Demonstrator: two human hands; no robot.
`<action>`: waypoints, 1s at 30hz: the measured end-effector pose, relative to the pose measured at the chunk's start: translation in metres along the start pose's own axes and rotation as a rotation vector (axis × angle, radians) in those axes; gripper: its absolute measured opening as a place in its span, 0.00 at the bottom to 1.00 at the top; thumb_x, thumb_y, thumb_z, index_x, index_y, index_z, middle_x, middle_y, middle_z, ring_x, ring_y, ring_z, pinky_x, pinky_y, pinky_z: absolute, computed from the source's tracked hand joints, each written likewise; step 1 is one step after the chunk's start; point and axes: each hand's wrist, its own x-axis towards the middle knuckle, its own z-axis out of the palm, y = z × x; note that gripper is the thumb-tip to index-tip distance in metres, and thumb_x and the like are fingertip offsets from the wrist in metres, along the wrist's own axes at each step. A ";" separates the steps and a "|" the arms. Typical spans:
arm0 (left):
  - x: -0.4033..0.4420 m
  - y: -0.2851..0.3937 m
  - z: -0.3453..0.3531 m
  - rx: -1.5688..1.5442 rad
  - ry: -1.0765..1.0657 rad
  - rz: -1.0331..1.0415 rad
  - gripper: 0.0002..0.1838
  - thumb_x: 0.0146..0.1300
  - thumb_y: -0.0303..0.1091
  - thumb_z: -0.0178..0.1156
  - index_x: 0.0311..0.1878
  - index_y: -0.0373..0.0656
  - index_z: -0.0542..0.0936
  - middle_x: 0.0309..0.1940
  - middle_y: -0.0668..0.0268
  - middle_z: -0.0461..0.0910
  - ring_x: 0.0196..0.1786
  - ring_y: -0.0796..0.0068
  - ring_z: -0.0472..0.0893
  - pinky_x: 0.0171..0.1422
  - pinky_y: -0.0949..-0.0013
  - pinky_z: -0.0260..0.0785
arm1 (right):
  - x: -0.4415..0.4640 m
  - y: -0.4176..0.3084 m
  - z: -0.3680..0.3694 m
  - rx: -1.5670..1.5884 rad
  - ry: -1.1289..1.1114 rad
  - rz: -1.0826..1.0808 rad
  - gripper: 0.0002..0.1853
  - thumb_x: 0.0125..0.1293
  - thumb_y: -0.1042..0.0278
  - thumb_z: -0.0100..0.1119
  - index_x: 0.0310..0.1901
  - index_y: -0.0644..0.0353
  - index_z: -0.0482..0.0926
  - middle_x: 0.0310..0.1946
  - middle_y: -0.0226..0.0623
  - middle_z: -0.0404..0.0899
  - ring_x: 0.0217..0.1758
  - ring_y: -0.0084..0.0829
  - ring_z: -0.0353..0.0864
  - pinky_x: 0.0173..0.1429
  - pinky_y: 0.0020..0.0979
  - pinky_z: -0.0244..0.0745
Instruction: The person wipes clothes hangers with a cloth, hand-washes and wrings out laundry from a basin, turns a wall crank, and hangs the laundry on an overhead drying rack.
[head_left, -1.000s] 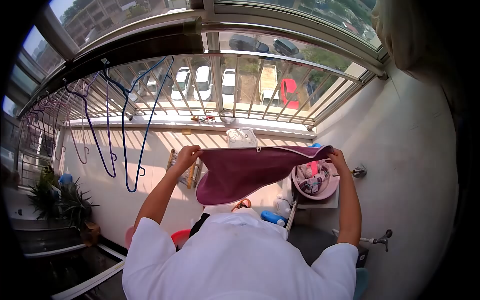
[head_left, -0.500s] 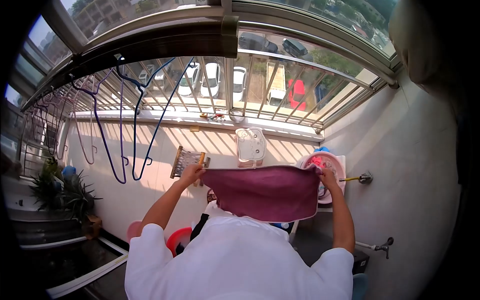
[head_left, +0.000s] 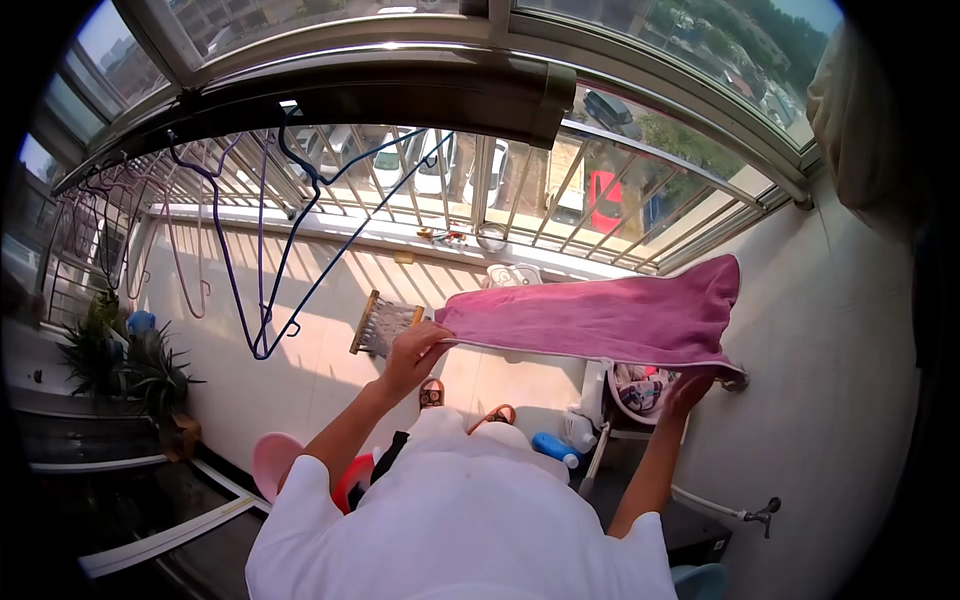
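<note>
A pink towel point(head_left: 590, 315) with a pale hem is stretched out in the air in front of me, its far edge flung up and away. My left hand point(head_left: 415, 352) is closed on its near left corner. At the near right corner, my right hand point(head_left: 688, 392) grips the towel, its fingers partly hidden by the cloth. Just below the right end of the towel, a pink basin point(head_left: 640, 412) holds bunched laundry. To the left hang a blue hanger point(head_left: 340, 225) and a purple hanger point(head_left: 222, 230), both without clothes.
A dark drying-rack housing point(head_left: 400, 95) runs overhead along the window railing. On the floor are a small folding stool point(head_left: 385, 322), a blue bottle point(head_left: 553, 448) and a pink tub point(head_left: 272, 462). Potted plants point(head_left: 155, 385) stand left; a tap point(head_left: 765, 515) juts from the right wall.
The towel has swung from hanging down to flying up and outward. Both hands have moved slightly right and my right hand is lower. The view has shifted, showing my feet and the bottles.
</note>
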 end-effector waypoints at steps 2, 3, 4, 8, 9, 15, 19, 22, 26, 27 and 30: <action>-0.006 0.011 0.013 0.003 -0.095 0.041 0.05 0.56 0.22 0.60 0.37 0.35 0.77 0.34 0.58 0.80 0.39 0.60 0.79 0.42 0.65 0.70 | -0.077 0.028 0.046 0.134 -0.093 0.447 0.23 0.71 0.55 0.44 0.58 0.65 0.67 0.50 0.42 0.76 0.57 0.33 0.73 0.66 0.37 0.62; -0.011 0.012 0.018 0.028 -0.144 0.097 0.07 0.54 0.22 0.61 0.37 0.35 0.77 0.35 0.59 0.80 0.40 0.60 0.79 0.44 0.64 0.71 | -0.108 0.027 0.071 0.214 -0.157 0.644 0.22 0.71 0.55 0.44 0.57 0.65 0.68 0.50 0.42 0.76 0.56 0.33 0.74 0.65 0.37 0.63; -0.016 0.011 0.021 0.054 -0.214 0.092 0.08 0.54 0.23 0.61 0.38 0.36 0.77 0.36 0.59 0.80 0.42 0.59 0.79 0.45 0.63 0.71 | -0.133 0.017 0.102 0.297 -0.234 0.819 0.22 0.71 0.56 0.45 0.57 0.65 0.68 0.49 0.42 0.76 0.56 0.34 0.74 0.65 0.37 0.63; -0.045 -0.011 0.008 0.089 -0.402 -0.094 0.12 0.60 0.30 0.61 0.46 0.42 0.78 0.43 0.61 0.79 0.48 0.61 0.78 0.51 0.65 0.70 | -0.167 -0.017 0.190 0.492 -0.430 1.053 0.20 0.69 0.57 0.46 0.54 0.65 0.70 0.47 0.42 0.77 0.53 0.34 0.75 0.62 0.37 0.65; -0.050 -0.016 -0.007 0.079 -0.365 -0.114 0.13 0.61 0.31 0.60 0.49 0.43 0.78 0.44 0.61 0.79 0.49 0.63 0.78 0.52 0.66 0.70 | -0.166 -0.023 0.204 0.507 -0.459 1.040 0.20 0.69 0.57 0.46 0.54 0.64 0.70 0.47 0.42 0.77 0.53 0.34 0.75 0.61 0.36 0.65; -0.052 -0.085 -0.107 -0.964 0.411 -0.442 0.24 0.73 0.48 0.42 0.61 0.40 0.68 0.55 0.57 0.74 0.54 0.64 0.77 0.61 0.63 0.69 | -0.160 -0.059 0.260 0.479 -0.588 0.903 0.18 0.67 0.59 0.48 0.50 0.64 0.72 0.44 0.41 0.78 0.50 0.35 0.76 0.57 0.36 0.67; -0.005 -0.038 -0.135 -1.416 0.163 -0.332 0.30 0.69 0.48 0.49 0.68 0.42 0.58 0.61 0.54 0.68 0.52 0.62 0.78 0.58 0.61 0.71 | -0.180 -0.087 0.299 0.387 -0.739 0.852 0.16 0.65 0.60 0.49 0.47 0.63 0.74 0.42 0.41 0.78 0.47 0.36 0.77 0.54 0.35 0.68; 0.012 -0.032 -0.148 -1.295 -0.098 -0.165 0.32 0.68 0.42 0.52 0.71 0.43 0.55 0.57 0.51 0.68 0.42 0.67 0.79 0.48 0.66 0.74 | -0.197 -0.107 0.346 0.311 -0.913 0.801 0.15 0.64 0.61 0.50 0.45 0.63 0.75 0.40 0.41 0.79 0.46 0.36 0.78 0.52 0.35 0.70; 0.015 0.005 -0.150 -0.942 -0.137 -0.398 0.32 0.65 0.26 0.49 0.72 0.43 0.54 0.34 0.56 0.77 0.17 0.83 0.71 0.21 0.81 0.64 | -0.228 -0.123 0.409 0.171 -1.161 0.685 0.13 0.62 0.63 0.51 0.43 0.63 0.76 0.38 0.41 0.80 0.44 0.36 0.79 0.49 0.35 0.71; 0.014 0.012 -0.148 -0.915 -0.149 -0.435 0.31 0.66 0.26 0.48 0.72 0.43 0.54 0.29 0.59 0.77 0.15 0.85 0.70 0.18 0.82 0.61 | -0.237 -0.126 0.422 0.137 -1.209 0.659 0.13 0.62 0.63 0.51 0.42 0.62 0.77 0.38 0.41 0.80 0.43 0.37 0.79 0.49 0.35 0.71; 0.007 0.024 -0.148 -0.765 -0.150 -0.478 0.27 0.69 0.27 0.46 0.71 0.42 0.56 0.19 0.65 0.74 0.13 0.86 0.67 0.15 0.82 0.57 | -0.261 -0.132 0.447 0.018 -1.320 0.537 0.12 0.61 0.64 0.52 0.40 0.62 0.78 0.36 0.41 0.80 0.41 0.37 0.80 0.47 0.34 0.72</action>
